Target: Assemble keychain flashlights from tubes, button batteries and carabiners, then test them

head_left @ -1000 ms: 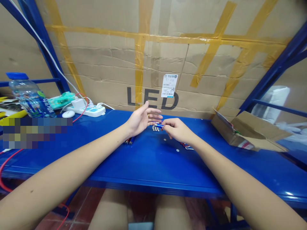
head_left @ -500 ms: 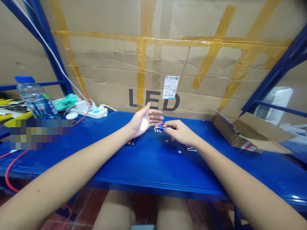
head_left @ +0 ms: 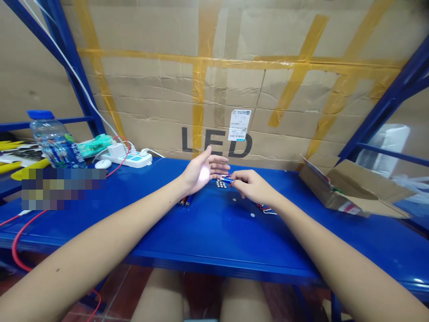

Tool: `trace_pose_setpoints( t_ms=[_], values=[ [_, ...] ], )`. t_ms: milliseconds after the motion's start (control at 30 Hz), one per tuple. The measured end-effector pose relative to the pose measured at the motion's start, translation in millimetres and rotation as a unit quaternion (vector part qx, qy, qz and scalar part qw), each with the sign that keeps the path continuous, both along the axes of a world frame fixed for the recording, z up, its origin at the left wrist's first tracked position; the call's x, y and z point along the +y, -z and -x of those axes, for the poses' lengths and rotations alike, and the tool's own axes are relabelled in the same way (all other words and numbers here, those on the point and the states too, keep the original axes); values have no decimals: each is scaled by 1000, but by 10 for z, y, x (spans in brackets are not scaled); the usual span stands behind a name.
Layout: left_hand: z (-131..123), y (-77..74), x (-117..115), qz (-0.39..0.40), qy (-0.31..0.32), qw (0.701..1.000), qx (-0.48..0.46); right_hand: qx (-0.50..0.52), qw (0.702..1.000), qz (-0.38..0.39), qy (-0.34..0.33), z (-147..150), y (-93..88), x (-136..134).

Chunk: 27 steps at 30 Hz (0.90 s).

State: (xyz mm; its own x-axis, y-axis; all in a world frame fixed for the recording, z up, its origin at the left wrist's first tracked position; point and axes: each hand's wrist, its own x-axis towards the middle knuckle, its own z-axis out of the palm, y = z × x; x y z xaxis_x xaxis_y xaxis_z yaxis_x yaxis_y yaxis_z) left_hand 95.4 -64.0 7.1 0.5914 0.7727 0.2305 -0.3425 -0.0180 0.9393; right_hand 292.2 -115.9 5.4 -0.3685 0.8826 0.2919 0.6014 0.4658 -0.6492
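My right hand [head_left: 251, 184] is closed around a small blue flashlight [head_left: 227, 180], which points left. Its white beam makes a bright spot on the palm of my left hand [head_left: 203, 172]. That hand is open, thumb up and fingers stretched out, holding nothing. Below the flashlight several small silver button cells [head_left: 221, 184] lie grouped on the blue table [head_left: 214, 232]. Slim dark and red tubes with metal ends [head_left: 185, 202] lie partly hidden beneath my left wrist. Red pieces with a metal clip [head_left: 266, 209] lie under my right wrist.
An open cardboard box [head_left: 348, 192] stands at the right. At the left are a water bottle [head_left: 56, 143], a white power strip [head_left: 129, 157], a white mouse-like object [head_left: 103, 164] and a red cable [head_left: 20, 243]. A large cardboard sheet [head_left: 150, 98] closes off the back.
The view has shifted slightly, so everything sits a little lower and further right. Both hands keep nearly the same pose, with the light still on my left palm.
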Motion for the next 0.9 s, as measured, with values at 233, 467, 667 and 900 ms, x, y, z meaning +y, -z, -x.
trace_pose_setpoints(
  t_ms=[233,467,667,900],
  values=[
    [-3,5,1,2,1,1000,-6,13,1000,21,5,-4,1,-7],
    [-7,24,11,-2,10,1000,0,19,999,24,-9,5,-56,-46],
    [4,15,22,6,15,1000,-12,34,999,2,29,-6,-75,-35],
    [-11,0,-24,9,1,1000,-3,29,997,-22,65,-27,-71,-10]
  ],
)
